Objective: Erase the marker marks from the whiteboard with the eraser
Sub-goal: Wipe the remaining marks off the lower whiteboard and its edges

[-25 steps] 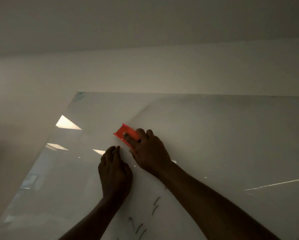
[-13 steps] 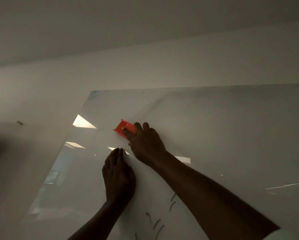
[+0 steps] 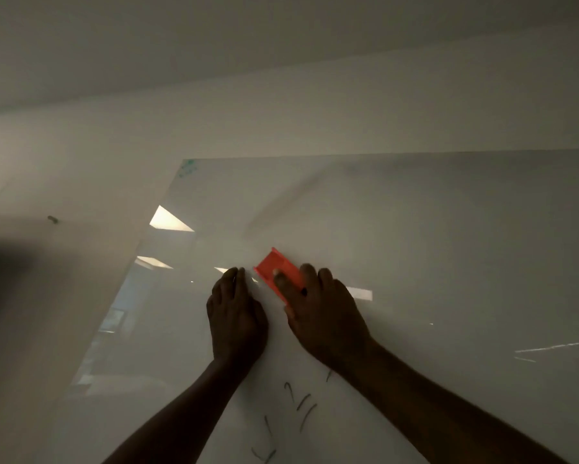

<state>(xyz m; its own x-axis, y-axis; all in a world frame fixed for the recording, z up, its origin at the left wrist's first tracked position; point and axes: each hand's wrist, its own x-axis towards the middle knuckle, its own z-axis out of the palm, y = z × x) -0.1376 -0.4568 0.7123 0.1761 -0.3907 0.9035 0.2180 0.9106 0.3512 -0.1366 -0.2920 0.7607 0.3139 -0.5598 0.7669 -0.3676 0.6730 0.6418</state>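
The orange eraser (image 3: 276,271) is being pressed flat against the whiteboard (image 3: 432,236), gripped by the right hand (image 3: 321,313). Just left, the left hand (image 3: 236,318) is being laid open on the board, grasping nothing. Dark marker marks (image 3: 301,408) are showing below, between the forearms.

I see a glossy whiteboard (image 3: 449,246) on the wall, its top edge running across my view and its left edge slanting down. Flat against it are 2 hands and an orange eraser (image 3: 274,271): the left hand (image 3: 236,316) pressed palm-down, the right hand (image 3: 321,316) pinning the eraser just beside it. Dark marker marks (image 3: 301,406) sit lower down between the forearms
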